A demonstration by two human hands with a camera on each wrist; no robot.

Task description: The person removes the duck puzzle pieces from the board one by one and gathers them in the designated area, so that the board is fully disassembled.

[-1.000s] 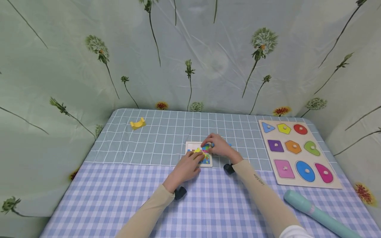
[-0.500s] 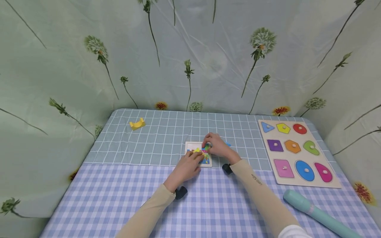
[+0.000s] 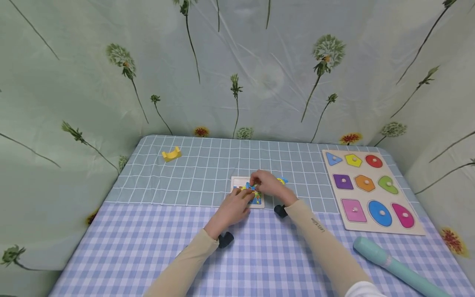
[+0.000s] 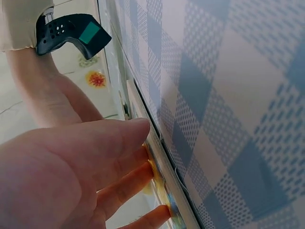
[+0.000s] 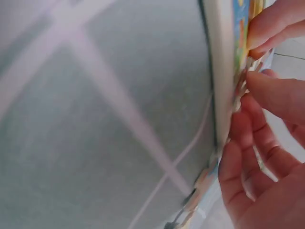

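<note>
A small jigsaw puzzle in a pale wooden frame (image 3: 240, 180) lies mid-table in the head view. My left hand (image 3: 234, 206) rests on its near left part, fingers fairly straight on the colourful pieces; the left wrist view shows these fingertips (image 4: 161, 212) touching the picture and the thumb by the frame's edge. Over the puzzle's upper right, my right hand (image 3: 268, 183) pinches a blue puzzle piece (image 3: 248, 186) between thumb and fingertips, close to the board. Fingers partly hide that piece. Beyond the right hand, loose blue-and-yellow puzzle pieces (image 3: 283, 180) lie on the cloth.
A wooden board with knobbed shapes (image 3: 350, 202) lies at the right. In front of it is a teal, stick-like thing (image 3: 386, 260). A yellow curved block (image 3: 172, 154) sits at the back left. Floral cloth (image 3: 274, 74) hangs behind the table.
The right hand has shifted slightly over the puzzle. A blue piece now shows at its fingertips, where yellow showed before. More of the loose pieces behind it is visible. The left hand stays put.
</note>
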